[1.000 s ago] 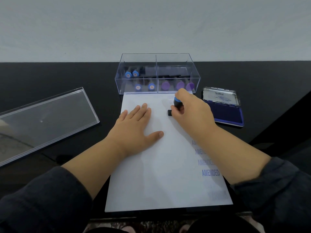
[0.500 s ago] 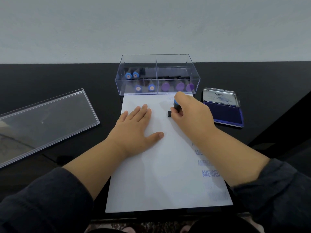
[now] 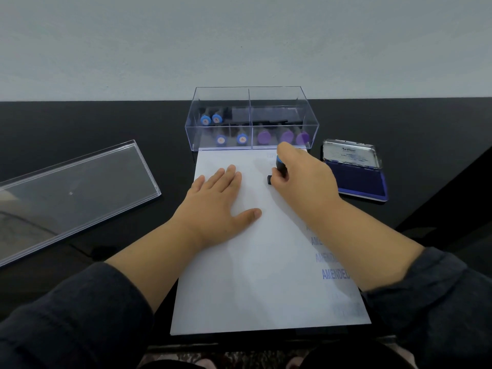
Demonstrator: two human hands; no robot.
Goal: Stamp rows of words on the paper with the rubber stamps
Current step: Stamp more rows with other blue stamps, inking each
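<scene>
A white sheet of paper lies on the black table in front of me. Blue "AMENDED" prints run down its right side, partly hidden by my right forearm. My right hand is closed around a blue-topped rubber stamp, whose black base presses on the paper near the top right. My left hand lies flat, fingers spread, on the upper left of the sheet. An open blue ink pad sits just right of the paper.
A clear plastic box with several blue- and purple-topped stamps stands at the paper's far edge. Its clear lid lies on the table at the left. A grey wall rises behind the table.
My right hand with the stamp has stayed almost in place near the top right of the paper. The left hand has not moved.
</scene>
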